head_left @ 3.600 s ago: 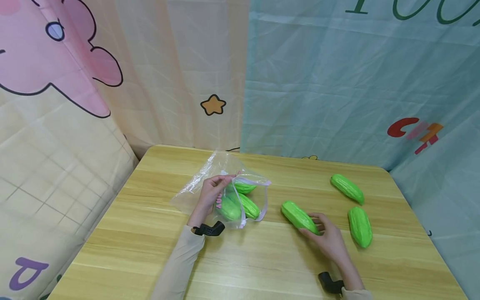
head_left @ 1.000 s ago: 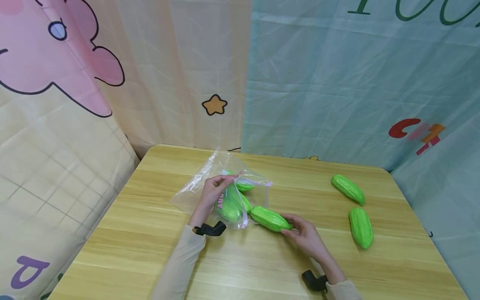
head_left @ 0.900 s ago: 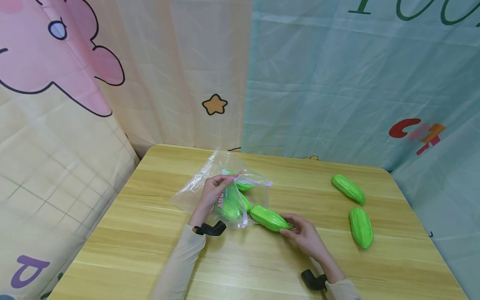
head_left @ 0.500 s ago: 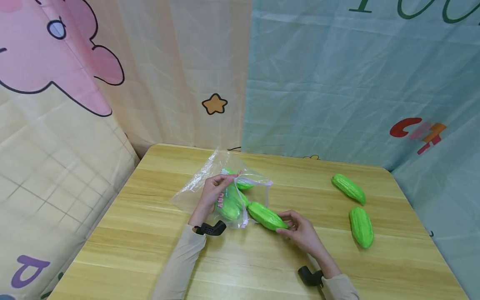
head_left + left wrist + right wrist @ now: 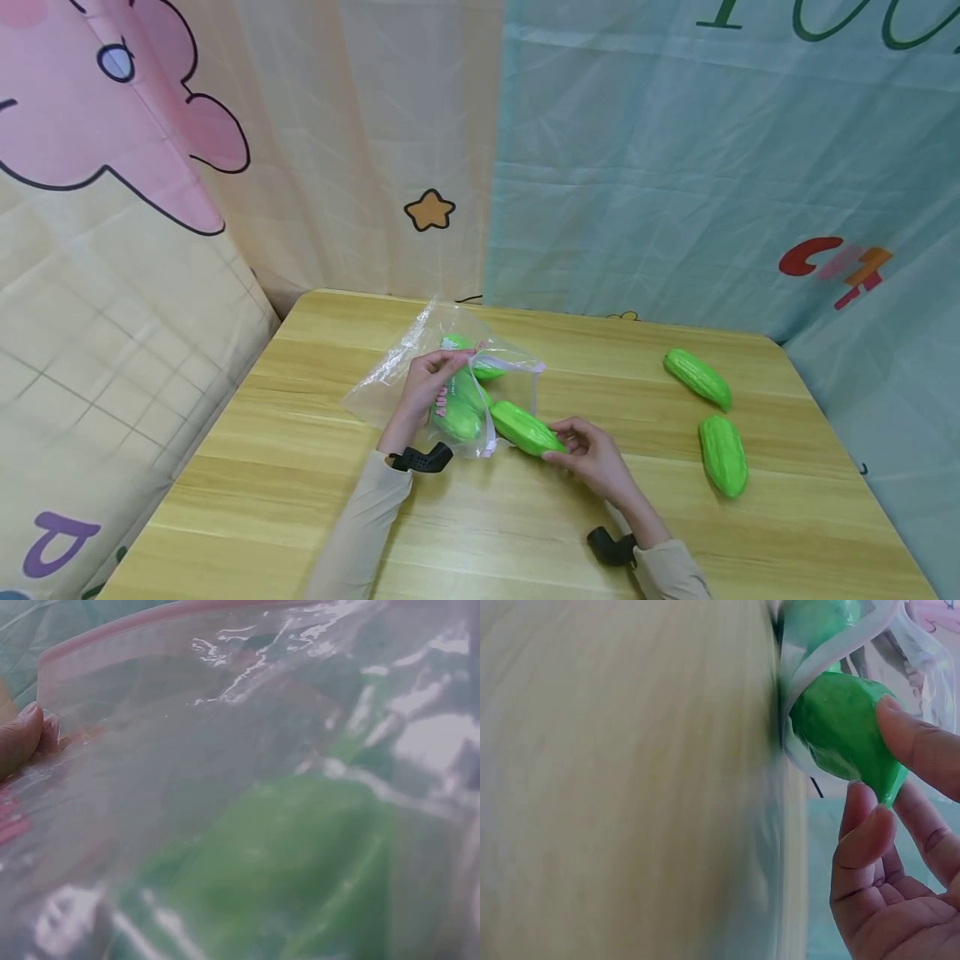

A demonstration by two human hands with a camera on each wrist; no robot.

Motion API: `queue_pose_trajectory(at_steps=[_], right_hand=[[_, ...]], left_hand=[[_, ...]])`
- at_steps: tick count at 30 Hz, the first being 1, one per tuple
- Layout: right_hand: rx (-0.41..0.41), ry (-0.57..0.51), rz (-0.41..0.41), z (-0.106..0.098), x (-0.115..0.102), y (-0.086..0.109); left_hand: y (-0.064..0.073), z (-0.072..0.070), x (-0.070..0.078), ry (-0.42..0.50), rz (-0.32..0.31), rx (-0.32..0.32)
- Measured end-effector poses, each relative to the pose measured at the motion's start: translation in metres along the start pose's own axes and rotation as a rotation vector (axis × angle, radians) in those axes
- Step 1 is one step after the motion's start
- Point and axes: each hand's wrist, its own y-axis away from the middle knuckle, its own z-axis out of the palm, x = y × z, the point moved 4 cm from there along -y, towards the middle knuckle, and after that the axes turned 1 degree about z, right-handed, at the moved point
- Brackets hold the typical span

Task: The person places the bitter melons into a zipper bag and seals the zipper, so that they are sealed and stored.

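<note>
My right grip pinches, between thumb and fingers, the near end of a bright green, ridged, long gourd; my left grip pinches the mouth edge of a clear plastic bag, lying on the pale wooden worktop. The gourd is at this mouth, its front end just inside the lilac rim. I judge that the step in hand is the inserting of this gourd, beside the green gourds already within. The next move probably calls for a gentle push along its length, while the edge is kept lifted. Its long axis runs slantwise: the front end points far and left, into the bag; the tapered tip points near and right, towards my fingers.
</note>
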Motion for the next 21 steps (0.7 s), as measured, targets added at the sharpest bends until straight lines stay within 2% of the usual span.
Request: queue_pose_trajectory(at_steps=[7,11,14,16,21], right_hand=[[0.018,-0.034,0.005,0.0019,-0.0033,-0.0008],[0.018,-0.005,-0.015,0.0016,-0.0029,-0.0009],[0.012,0.022,-0.044,0.0019,-0.0026,-0.0017],[0.009,0.034,-0.053,0.0026,-0.0021,-0.0025],[0.012,0.044,-0.028,0.0046,-0.0002,-0.0044]], left_hand=[[0.0001,-0.0002,-0.0007,-0.003,0.047,-0.008],[-0.0005,-0.0004,-0.0010,-0.006,0.080,-0.020],[-0.0003,-0.0001,0.0007,-0.001,0.065,-0.014],[0.0003,-0.0001,0.0013,-0.003,0.032,-0.005],[0.0002,-0.0004,0.0002,0.003,0.010,0.000]])
